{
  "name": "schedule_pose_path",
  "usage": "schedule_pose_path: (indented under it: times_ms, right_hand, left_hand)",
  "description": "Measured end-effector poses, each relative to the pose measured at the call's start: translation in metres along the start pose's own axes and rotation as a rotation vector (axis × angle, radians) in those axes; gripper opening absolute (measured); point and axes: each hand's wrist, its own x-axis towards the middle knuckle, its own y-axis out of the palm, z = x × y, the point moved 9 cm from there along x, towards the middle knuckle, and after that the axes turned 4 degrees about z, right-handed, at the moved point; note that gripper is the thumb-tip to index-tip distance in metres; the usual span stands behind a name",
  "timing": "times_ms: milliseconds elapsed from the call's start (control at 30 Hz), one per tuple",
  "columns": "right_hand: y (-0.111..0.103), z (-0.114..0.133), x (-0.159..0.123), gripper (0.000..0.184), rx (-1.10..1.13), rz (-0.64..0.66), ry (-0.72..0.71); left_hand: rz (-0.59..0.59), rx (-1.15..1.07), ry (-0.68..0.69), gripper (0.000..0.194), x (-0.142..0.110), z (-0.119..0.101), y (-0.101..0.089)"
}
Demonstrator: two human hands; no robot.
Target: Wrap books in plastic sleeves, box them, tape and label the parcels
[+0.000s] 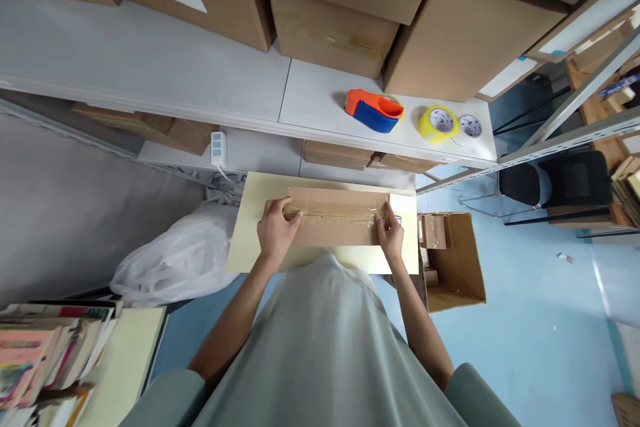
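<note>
A long, flat cardboard box point(333, 205) lies on a pale yellow tabletop point(260, 255), with clear tape running along its middle seam. At its left end my left hand point(278, 228) grips the edge between thumb and curled fingers. My right hand point(391, 232) holds the opposite end, its fingertips pressing near the end of the tape. Just behind my right fingers a white paper or label point(403, 203) shows at the table's right side. The undersides of the box and some of my fingertips are hidden.
On the shelf ahead point(210, 73) sit an orange-and-blue tape dispenser point(374, 111), yellow tape rolls point(438, 123) and large cartons point(335, 33). A power strip point(219, 149) is below. A white plastic bag point(175, 257) lies left; an open carton point(457, 260) stands right.
</note>
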Motion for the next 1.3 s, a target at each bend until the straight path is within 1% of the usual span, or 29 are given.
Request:
schedule_pose_path:
  times_ms: [67, 167, 267, 367, 467, 533, 600, 633, 733, 833, 867, 933, 1000, 1100, 1200, 1300]
  right_hand:
    - [0.002, 0.000, -0.001, 0.087, 0.003, -0.013, 0.005]
    - [0.004, -0.001, 0.000, 0.086, -0.041, -0.018, 0.002]
    - [0.004, 0.000, -0.001, 0.084, -0.080, -0.022, -0.042]
    - [0.005, 0.000, -0.002, 0.080, -0.086, -0.025, -0.094]
    - [0.001, 0.002, 0.000, 0.076, -0.110, -0.071, -0.147]
    - [-0.008, 0.012, 0.005, 0.072, -0.143, -0.124, -0.194]
    - [-0.022, 0.033, 0.015, 0.068, -0.174, -0.169, -0.259]
    - [-0.030, 0.048, 0.021, 0.065, -0.186, -0.190, -0.302]
    - [-0.055, 0.110, 0.047, 0.058, -0.241, -0.242, -0.460]
    - [-0.068, 0.175, 0.087, 0.057, -0.358, -0.232, -0.588]
    - [-0.069, 0.193, 0.103, 0.057, -0.405, -0.226, -0.606]
    - [-0.067, 0.219, 0.138, 0.057, -0.514, -0.204, -0.574]
    - [-0.060, 0.232, 0.170, 0.056, -0.621, -0.152, -0.491]
    - [-0.047, 0.238, 0.203, 0.055, -0.727, -0.080, -0.384]
    - [-0.037, 0.239, 0.217, 0.057, -0.785, -0.054, -0.349]
    - [-0.031, 0.238, 0.219, 0.054, -0.785, -0.060, -0.351]
  left_hand:
    - [0.000, -0.023, 0.009, 0.038, 0.002, 0.001, 0.001]
    - [0.006, -0.116, 0.019, 0.038, 0.008, 0.008, 0.002]
    - [0.026, -0.217, 0.029, 0.041, 0.014, 0.017, 0.006]
    - [0.022, -0.290, 0.069, 0.041, 0.013, 0.021, 0.009]
    - [0.008, -0.327, 0.135, 0.039, 0.008, 0.020, 0.009]
    - [-0.005, -0.317, 0.183, 0.036, 0.006, 0.014, 0.007]
    - [-0.028, -0.291, 0.241, 0.034, 0.008, 0.002, 0.000]
    - [-0.039, -0.281, 0.275, 0.034, 0.011, -0.007, -0.005]
    - [-0.042, -0.287, 0.391, 0.032, 0.024, -0.043, -0.023]
    - [-0.040, -0.322, 0.510, 0.028, 0.044, -0.087, -0.046]
    - [-0.052, -0.332, 0.546, 0.027, 0.050, -0.101, -0.055]
    - [-0.096, -0.350, 0.606, 0.027, 0.061, -0.126, -0.074]
    - [-0.142, -0.363, 0.641, 0.026, 0.068, -0.143, -0.092]
    - [-0.185, -0.387, 0.657, 0.027, 0.069, -0.151, -0.112]
    - [-0.193, -0.418, 0.671, 0.027, 0.064, -0.145, -0.121]
    - [-0.164, -0.447, 0.664, 0.025, 0.062, -0.131, -0.121]
